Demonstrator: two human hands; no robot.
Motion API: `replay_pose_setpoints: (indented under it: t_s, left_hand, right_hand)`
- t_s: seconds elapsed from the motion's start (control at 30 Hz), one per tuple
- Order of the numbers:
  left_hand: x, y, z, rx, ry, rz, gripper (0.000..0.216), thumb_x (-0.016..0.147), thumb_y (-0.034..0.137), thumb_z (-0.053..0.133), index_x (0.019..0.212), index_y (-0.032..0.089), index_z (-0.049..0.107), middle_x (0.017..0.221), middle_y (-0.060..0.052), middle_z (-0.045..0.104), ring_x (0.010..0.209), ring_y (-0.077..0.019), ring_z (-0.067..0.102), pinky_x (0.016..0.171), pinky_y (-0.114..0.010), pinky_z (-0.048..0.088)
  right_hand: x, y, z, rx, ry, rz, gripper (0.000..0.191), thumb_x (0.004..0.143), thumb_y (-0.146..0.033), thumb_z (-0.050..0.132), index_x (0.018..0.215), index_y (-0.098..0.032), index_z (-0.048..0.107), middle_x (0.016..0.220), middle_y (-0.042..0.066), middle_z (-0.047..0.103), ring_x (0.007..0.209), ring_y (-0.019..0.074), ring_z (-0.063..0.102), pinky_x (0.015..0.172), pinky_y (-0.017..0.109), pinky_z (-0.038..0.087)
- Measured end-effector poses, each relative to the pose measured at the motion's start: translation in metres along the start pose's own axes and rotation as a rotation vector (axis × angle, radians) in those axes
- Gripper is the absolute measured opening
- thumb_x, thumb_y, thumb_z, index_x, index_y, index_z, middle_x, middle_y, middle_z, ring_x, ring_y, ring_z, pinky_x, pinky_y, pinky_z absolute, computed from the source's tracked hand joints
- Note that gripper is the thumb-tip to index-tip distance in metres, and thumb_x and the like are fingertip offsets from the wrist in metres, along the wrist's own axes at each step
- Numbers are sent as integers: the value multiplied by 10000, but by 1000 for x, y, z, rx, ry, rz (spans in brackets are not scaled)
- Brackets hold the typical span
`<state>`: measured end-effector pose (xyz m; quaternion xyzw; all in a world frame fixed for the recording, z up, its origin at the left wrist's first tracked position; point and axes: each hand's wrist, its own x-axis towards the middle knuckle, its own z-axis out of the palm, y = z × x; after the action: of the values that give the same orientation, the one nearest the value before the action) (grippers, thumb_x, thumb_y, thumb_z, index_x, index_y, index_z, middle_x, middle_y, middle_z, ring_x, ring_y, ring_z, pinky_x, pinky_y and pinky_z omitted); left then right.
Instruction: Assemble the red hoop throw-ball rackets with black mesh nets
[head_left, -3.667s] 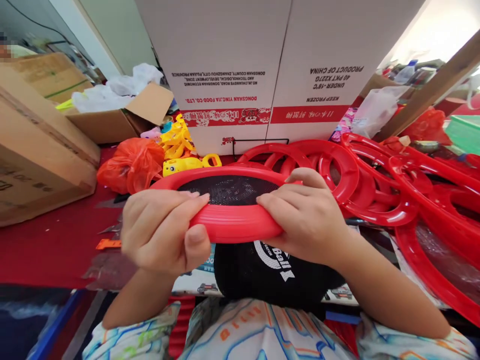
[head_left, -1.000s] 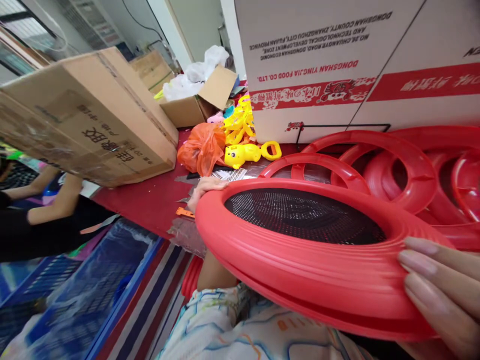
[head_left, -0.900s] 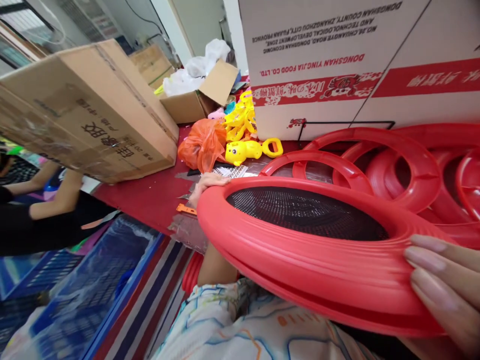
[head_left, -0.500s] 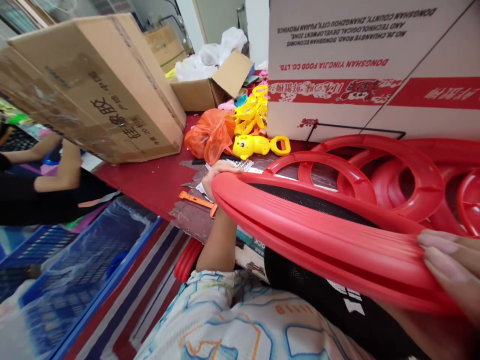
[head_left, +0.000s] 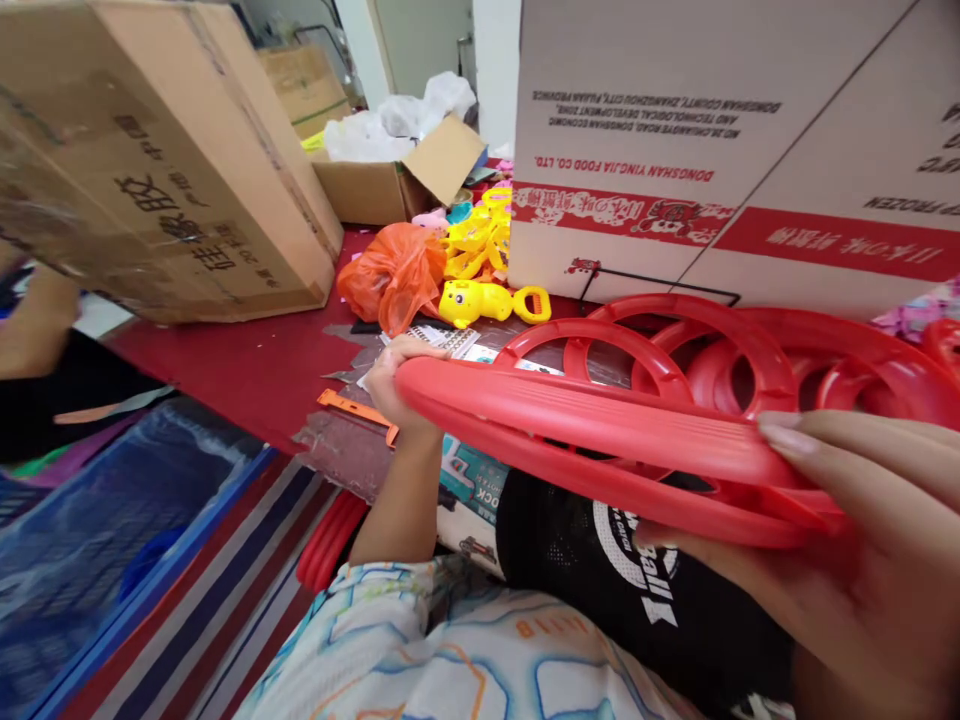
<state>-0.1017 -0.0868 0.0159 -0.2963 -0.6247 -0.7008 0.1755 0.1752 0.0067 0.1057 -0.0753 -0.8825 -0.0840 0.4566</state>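
Note:
Two red plastic rings lie face to face in front of me, seen nearly edge-on, with a dark gap between their rims that widens toward the right. My left hand is closed around their far left end. At the right end, my right hand grips the rims, fingers on top and thumb underneath. Below the rings, a black mesh fabric with white print hangs over my lap; whether it is fixed to them I cannot tell.
More red rings are heaped behind, against a large white carton. A yellow toy, an orange bag and an orange strip lie on the red table. A brown carton leans left, near another person's arm.
The rings have tilted and their right end has come up and left, with the gap there wider. My right hand shows more fully. The black fabric no longer shows inside the upper ring.

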Motion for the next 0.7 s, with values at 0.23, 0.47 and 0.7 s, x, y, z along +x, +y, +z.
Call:
replay_pose_setpoints:
  t_s: [0.23, 0.47, 0.7]
  left_hand:
    - [-17, 21, 4, -100, 119, 247, 414, 863, 261, 340, 594, 176, 643, 573, -59, 632, 578, -194, 575, 636, -361, 463]
    - [-18, 19, 1, -105, 112, 373, 393, 868, 152, 371, 631, 152, 685, 594, -59, 651, 581, -176, 573, 625, -326, 428]
    - [-16, 20, 11, -175, 156, 385, 406, 865, 206, 364, 646, 157, 702, 573, -42, 628, 566, -171, 558, 603, -317, 406]
  right_hand:
    - [42, -22, -9, -168, -358, -231, 452, 943, -478, 578, 1140, -75, 632, 936, 119, 706, 836, 266, 622, 791, 444, 493]
    - [53, -13, -1, -217, -370, -285, 357, 1021, -347, 429, 861, -122, 656, 815, 104, 676, 710, 217, 575, 653, 375, 463]
    - [58, -6, -3, -225, -359, -387, 357, 1006, -336, 465, 747, -157, 634, 717, 78, 626, 606, 169, 475, 569, 348, 400]
